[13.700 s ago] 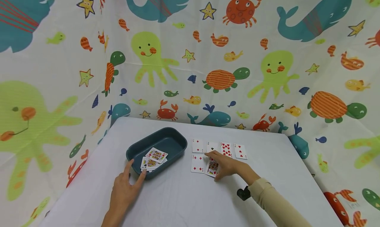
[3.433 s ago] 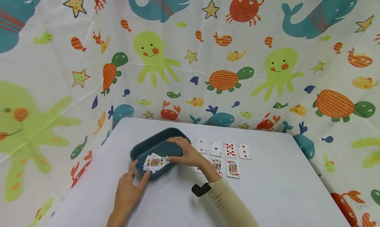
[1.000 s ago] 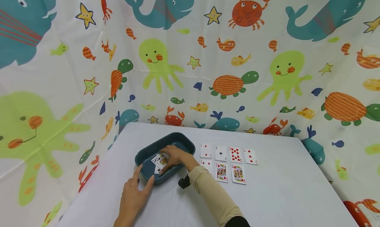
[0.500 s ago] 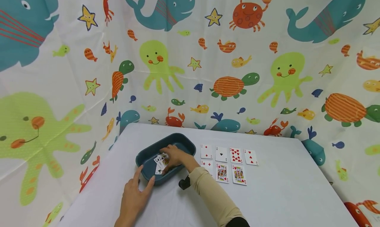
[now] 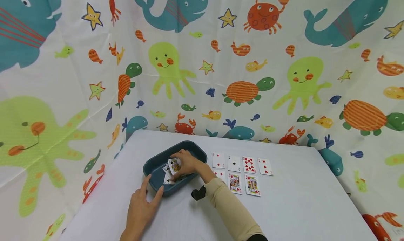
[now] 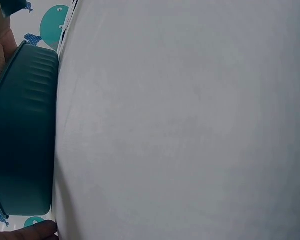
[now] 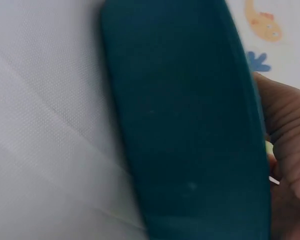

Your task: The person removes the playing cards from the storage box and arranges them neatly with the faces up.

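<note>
My right hand (image 5: pixel 187 163) reaches into the dark teal tray (image 5: pixel 197 151) and pinches a face-card playing card (image 5: pixel 174 165) between thumb and fingers. Below it, other playing cards (image 5: pixel 167 177) lie on the tray floor, partly covered. My left hand (image 5: pixel 140 208) is at the tray's near left end, thumb and forefinger spread with their tips at the rim. The left wrist view has the tray's outer wall (image 6: pixel 25 135) with a finger low beside it. In the right wrist view the wall hides the right fingertips and the card.
Right of the tray, playing cards lie face up in two rows on the white cloth (image 5: pixel 293 199). The far row includes a ten of hearts (image 5: pixel 249 165); the near row has two face cards, one a king-like card (image 5: pixel 252 185). The right forearm overlaps a diamonds card (image 5: pixel 219 173).
Over the last second my right hand has raised the face card slightly off the others in the tray. Earlier, a second face card joined the near row. The left hand keeps its place.
</note>
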A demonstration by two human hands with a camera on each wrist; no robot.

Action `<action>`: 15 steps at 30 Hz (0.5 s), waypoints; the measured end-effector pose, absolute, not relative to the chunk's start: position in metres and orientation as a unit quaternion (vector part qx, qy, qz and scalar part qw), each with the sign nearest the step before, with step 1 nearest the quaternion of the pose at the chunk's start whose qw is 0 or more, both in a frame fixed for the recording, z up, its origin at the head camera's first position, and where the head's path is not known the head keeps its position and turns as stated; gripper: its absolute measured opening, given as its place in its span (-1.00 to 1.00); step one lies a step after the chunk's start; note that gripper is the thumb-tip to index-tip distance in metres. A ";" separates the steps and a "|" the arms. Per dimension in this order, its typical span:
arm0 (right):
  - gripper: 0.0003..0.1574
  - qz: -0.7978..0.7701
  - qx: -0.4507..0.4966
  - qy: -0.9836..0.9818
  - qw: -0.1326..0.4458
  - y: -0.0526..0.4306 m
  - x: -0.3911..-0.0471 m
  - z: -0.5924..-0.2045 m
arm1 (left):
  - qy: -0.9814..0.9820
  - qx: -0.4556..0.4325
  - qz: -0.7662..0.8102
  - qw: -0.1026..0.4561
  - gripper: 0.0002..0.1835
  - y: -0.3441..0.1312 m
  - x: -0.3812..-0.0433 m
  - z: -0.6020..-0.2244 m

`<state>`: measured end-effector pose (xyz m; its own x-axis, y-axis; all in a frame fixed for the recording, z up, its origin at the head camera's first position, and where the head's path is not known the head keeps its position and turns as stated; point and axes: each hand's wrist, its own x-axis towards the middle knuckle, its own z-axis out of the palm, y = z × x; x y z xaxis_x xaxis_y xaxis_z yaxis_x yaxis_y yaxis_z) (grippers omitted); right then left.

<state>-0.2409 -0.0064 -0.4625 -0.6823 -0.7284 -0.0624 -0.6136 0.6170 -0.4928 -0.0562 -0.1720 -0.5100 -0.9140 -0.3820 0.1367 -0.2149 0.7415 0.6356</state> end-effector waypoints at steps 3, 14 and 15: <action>0.08 -0.238 -0.376 0.888 0.118 -0.001 -0.239 -0.460 | -0.924 0.161 -0.318 0.137 -0.14 -0.172 -0.056 -0.511; 0.09 -0.332 -0.375 0.860 0.094 0.026 -0.228 -0.444 | -0.924 0.161 -0.319 0.138 -0.14 -0.171 -0.057 -0.512; 0.08 -0.339 -0.373 0.859 0.092 0.029 -0.228 -0.443 | -0.924 0.161 -0.318 0.137 -0.14 -0.171 -0.057 -0.512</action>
